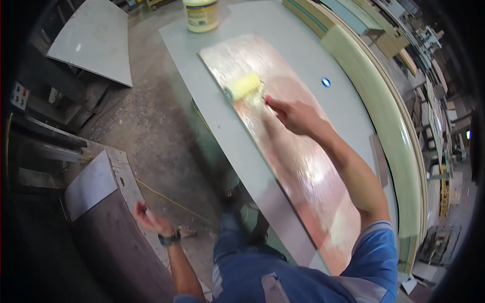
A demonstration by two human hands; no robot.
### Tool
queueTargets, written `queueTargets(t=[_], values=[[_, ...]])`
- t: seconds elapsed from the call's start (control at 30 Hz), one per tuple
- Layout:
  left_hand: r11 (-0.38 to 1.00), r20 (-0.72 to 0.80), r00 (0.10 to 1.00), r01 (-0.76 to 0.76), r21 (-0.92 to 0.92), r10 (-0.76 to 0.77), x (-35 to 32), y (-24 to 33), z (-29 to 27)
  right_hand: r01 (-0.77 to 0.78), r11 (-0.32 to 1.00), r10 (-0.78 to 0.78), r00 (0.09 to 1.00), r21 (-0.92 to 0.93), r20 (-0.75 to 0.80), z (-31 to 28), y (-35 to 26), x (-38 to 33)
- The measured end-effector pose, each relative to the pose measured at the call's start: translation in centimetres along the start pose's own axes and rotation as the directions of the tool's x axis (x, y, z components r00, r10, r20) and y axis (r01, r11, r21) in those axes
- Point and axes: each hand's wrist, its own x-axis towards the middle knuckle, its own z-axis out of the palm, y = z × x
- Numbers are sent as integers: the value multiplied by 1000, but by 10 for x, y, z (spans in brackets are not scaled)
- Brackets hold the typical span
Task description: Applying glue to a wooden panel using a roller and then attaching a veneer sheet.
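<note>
Our right hand [292, 115] is closed around the handle of a paint roller [243, 86], the grip mostly hidden inside our curled fingers. The roller's pale yellow sleeve lies across the glossy top of a long, narrow board [290, 144], close to its left edge and toward its far end. The board shines wet-looking, with whitish patches over pinkish brown, and its near end shows redder. Our right forearm reaches over the board's right side.

Our left hand [153, 220] hangs off to the left, well apart from the board, its fingers loosely bent and apart, and we see nothing in it. A dark watch [169, 238] sits on that wrist.

Beneath the board we have a pale grey worktop [227, 144], bare along both sides of it. A white bucket [201, 17] with a blue and yellow label stands at the worktop's far end, just beyond the board. To the board's right we see a small bright blue-rimmed spot [326, 82]; we cannot tell what it is. Farther right, a long, shiny, pale green panel [381, 121] bows along the worktop's edge.

Left of us, a yellow cord [169, 198] crosses the dusty floor [149, 108], and a large pale sheet [93, 43] stands beyond.
</note>
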Motion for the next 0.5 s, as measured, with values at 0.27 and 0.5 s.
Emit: queueTargets(t=[0.27, 0.5], values=[[937, 136, 985, 147, -316, -108, -83, 56, 43, -239, 967, 243, 969, -87, 34, 36, 10, -400], [898, 208, 967, 221, -379, -150, -128, 91, 50, -405, 913, 407, 912, 52, -40, 85, -16, -627]])
